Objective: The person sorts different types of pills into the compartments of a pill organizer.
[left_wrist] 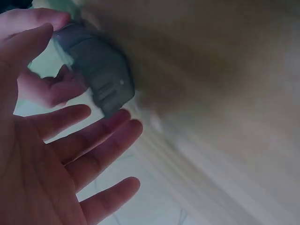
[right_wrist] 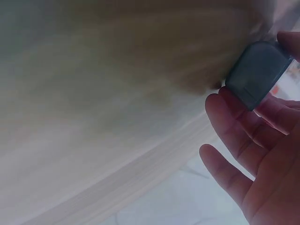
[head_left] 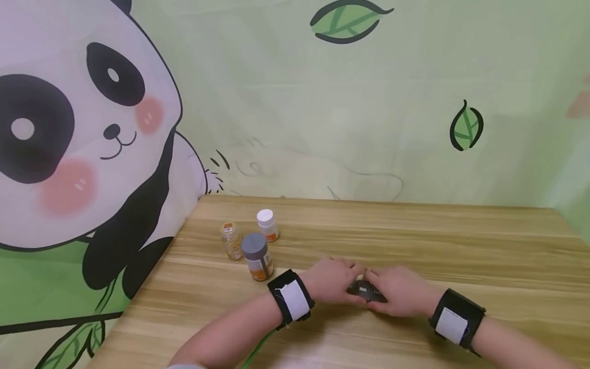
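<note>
A small dark grey object point(head_left: 366, 290) with a rounded end and a pale label is between both hands, over the wooden table. Its exact kind is hard to make out. On its left end, my left hand point(head_left: 333, 281) holds it between thumb and fingertips. My right hand point(head_left: 405, 291) pinches the other end, thumb on the near side. In the left wrist view, slot-like marks show on the grey object point(left_wrist: 101, 65); the right wrist view shows a smooth, rounded face of the same object point(right_wrist: 258, 75). Whether it touches the tabletop, I cannot tell.
Left of the hands stand a grey-lidded bottle point(head_left: 258, 259), a clear bottle point(head_left: 232, 242) and a white bottle point(head_left: 268, 225) with a white cap. The wooden table point(head_left: 461, 241) ends at a printed panda backdrop point(head_left: 276, 102). A green cable point(head_left: 258, 348) trails from the left wristband.
</note>
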The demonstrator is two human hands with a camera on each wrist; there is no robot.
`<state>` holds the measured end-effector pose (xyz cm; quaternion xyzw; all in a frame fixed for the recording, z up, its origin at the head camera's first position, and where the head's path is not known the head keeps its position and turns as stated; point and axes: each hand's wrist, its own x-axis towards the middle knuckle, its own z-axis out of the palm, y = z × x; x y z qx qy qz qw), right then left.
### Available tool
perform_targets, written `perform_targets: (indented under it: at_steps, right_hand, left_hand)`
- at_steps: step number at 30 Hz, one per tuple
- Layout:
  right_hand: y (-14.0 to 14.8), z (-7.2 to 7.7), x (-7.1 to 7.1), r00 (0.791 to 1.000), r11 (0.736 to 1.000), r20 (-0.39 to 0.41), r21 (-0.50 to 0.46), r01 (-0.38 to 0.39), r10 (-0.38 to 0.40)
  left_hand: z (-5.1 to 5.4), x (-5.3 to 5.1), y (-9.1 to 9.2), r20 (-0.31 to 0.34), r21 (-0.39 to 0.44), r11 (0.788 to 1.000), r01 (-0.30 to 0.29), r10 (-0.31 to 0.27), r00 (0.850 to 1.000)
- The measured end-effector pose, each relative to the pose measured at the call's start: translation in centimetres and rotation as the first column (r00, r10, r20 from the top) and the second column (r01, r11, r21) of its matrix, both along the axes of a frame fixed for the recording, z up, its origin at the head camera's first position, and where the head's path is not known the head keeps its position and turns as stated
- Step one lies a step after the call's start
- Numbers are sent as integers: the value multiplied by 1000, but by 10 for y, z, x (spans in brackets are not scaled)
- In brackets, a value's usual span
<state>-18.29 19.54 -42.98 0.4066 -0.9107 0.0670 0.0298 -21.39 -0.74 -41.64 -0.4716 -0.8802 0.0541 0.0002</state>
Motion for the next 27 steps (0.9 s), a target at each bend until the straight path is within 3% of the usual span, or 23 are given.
perform_targets:
  at_steps: [6,12,21,27]
  right_hand:
    - [-7,0,6,1000,1000,7,22,-4,4]
    - [-5,1,8,1000,1000,12,14,5,-6]
    - [10,3,20,992,998,-127,63,-15,23]
    - [6,1,20,978,991,-186,105,-77,95]
  left_hand:
    - [-6,6,-1,0,32,999,16,-16,1000]
    - [-11,8,-2,-39,33,998,48,-47,998]
    - [-14,11,-2,-69,62,997,50,-46,997]
    - [-14,12,-3,-80,60,997,53,-48,996]
